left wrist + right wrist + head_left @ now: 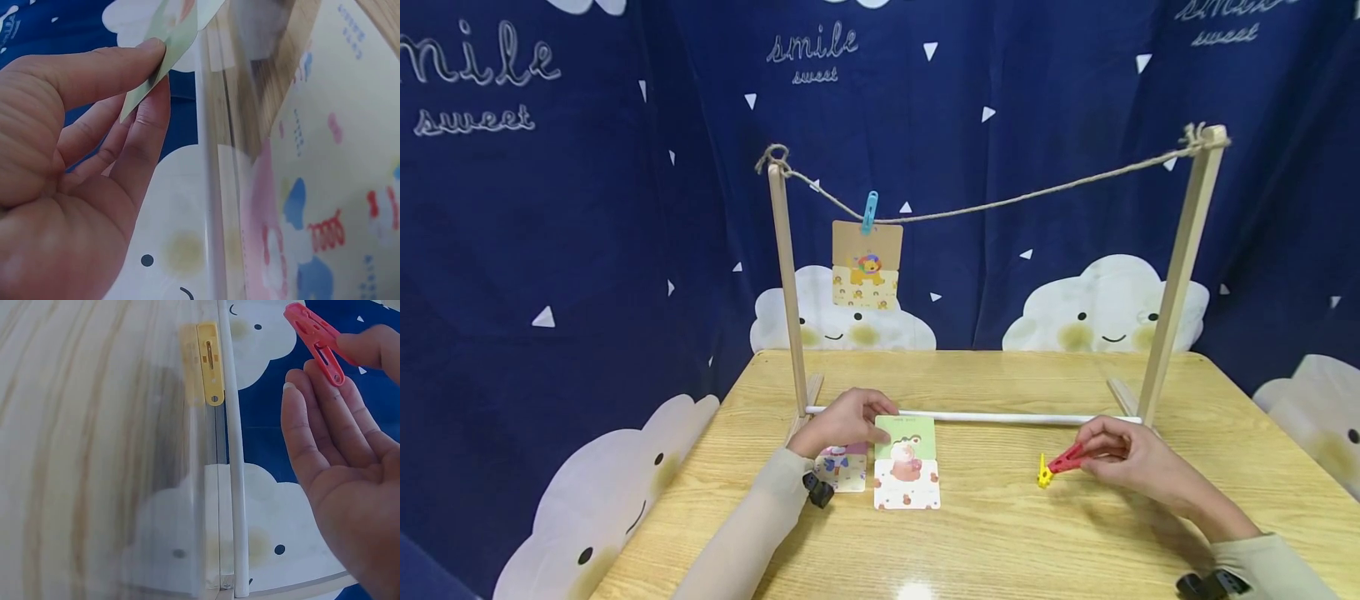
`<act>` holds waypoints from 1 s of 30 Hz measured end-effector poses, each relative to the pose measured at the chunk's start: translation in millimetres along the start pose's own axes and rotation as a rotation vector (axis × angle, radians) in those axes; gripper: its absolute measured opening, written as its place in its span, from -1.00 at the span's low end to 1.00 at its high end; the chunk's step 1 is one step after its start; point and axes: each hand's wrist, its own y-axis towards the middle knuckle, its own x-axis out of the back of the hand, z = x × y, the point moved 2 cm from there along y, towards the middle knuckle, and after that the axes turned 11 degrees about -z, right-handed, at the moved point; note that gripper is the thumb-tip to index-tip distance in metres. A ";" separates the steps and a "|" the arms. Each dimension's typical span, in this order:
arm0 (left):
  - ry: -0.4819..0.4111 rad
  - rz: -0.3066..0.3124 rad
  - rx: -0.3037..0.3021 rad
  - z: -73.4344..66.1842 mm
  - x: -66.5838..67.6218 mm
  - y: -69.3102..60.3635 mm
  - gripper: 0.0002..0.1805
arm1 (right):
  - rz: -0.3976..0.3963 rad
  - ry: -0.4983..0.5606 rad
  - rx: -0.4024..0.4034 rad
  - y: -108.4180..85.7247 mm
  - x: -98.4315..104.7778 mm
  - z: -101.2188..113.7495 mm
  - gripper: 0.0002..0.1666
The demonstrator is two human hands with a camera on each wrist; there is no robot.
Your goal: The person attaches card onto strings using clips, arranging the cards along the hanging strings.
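Note:
My left hand (852, 417) pinches the upper left edge of a green-and-white card (907, 467) with a cartoon figure, held above the table. In the left wrist view the thumb and fingers grip that green card (178, 47) at its edge. Just under that hand lies a pink-and-white card (847, 471), partly covered by the wrist. My right hand (1131, 458) holds a red clothespin (1066, 459) between thumb and fingers, and the right wrist view shows this red clothespin (315, 340) too. A yellow clothespin (1044, 472) sits on the table near its tip.
Behind the hands stands a wooden frame with a left post (787, 292), a right post (1182, 275) and a white crossbar (1000, 417). A sagging string (1022, 198) joins the post tops. From it a blue clothespin (869, 212) hangs a lion card (867, 267).

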 end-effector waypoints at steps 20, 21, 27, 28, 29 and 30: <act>-0.023 -0.044 -0.051 -10.6 8.2 0.7 -0.62 | -0.012 -0.016 -0.031 0.3 -2.1 -0.8 -0.67; -0.029 -0.045 -0.052 -11.4 8.5 0.7 -0.62 | -0.015 -0.018 -0.038 0.3 -1.7 -1.5 -0.67; -0.056 -0.060 -0.046 -19.0 10.8 0.3 -0.64 | -0.024 -0.020 -0.054 0.4 -2.3 -1.4 -0.66; -0.056 -0.062 -0.046 -20.2 11.0 0.0 -0.65 | -0.022 -0.024 -0.054 0.3 -2.2 -1.4 -0.66; -0.055 -0.065 -0.045 -21.3 11.4 -0.4 -0.65 | -0.023 -0.026 -0.055 0.3 -2.1 -1.4 -0.66; -0.055 -0.066 -0.045 -22.4 11.6 -0.9 -0.66 | -0.023 -0.027 -0.057 0.1 -2.1 -1.1 -0.66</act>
